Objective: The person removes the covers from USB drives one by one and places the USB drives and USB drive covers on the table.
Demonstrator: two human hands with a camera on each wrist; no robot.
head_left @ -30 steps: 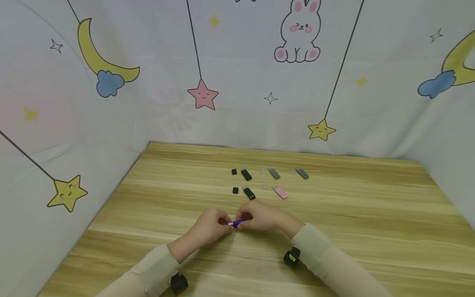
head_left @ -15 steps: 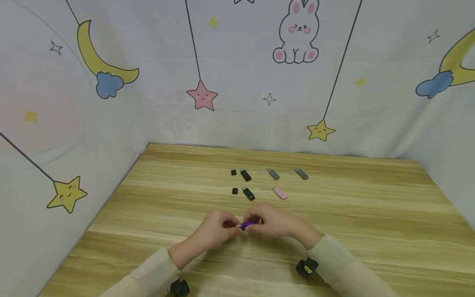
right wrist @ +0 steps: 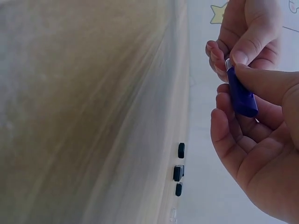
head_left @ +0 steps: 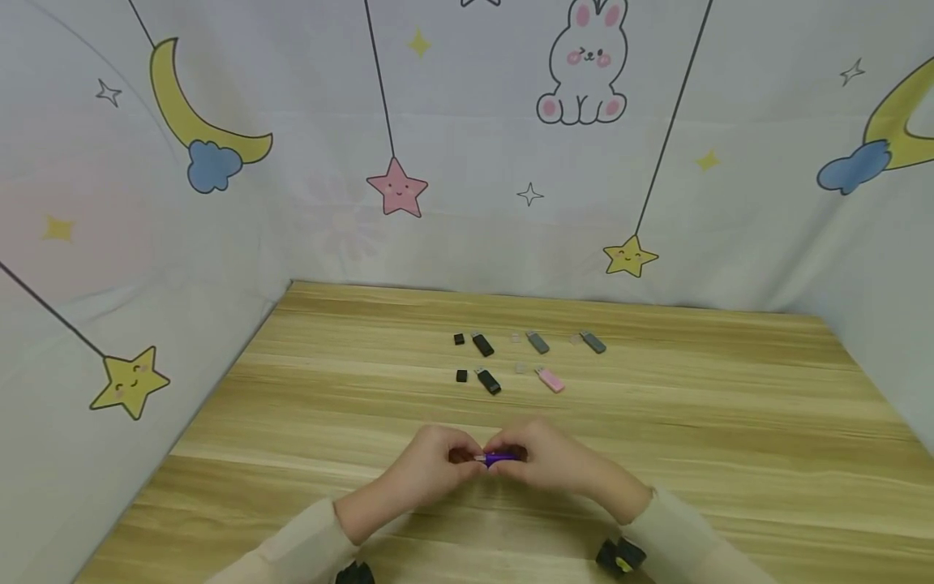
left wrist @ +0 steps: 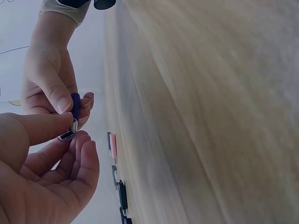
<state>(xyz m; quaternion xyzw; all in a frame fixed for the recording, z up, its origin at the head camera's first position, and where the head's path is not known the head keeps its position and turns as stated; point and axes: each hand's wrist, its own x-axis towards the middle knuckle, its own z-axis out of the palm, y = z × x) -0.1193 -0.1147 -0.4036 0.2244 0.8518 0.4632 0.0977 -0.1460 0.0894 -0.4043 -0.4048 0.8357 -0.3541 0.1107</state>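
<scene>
A purple USB stick [head_left: 500,458] is held level above the near part of the table, between both hands. My right hand [head_left: 558,457] pinches its body between thumb and fingers, seen closely in the right wrist view, where the purple body [right wrist: 243,100] slants upward. At the connector end, my left hand [head_left: 430,460] pinches a clear cap [left wrist: 70,130] between thumb and fingertips. The cap sits at the connector; how far over it I cannot tell. The two hands' fingertips nearly meet.
On the wooden table [head_left: 328,389] beyond the hands lie several uncapped USB sticks: black ones [head_left: 489,381], grey ones [head_left: 537,342] and a pink one [head_left: 550,380]. Small black caps [head_left: 462,375] and clear caps [head_left: 520,368] lie beside them. A patterned curtain [head_left: 467,243] surrounds the table.
Both hands have moved right and a little nearer the body, carrying the purple USB stick and its cap along. The sticks and caps on the table have stayed put.
</scene>
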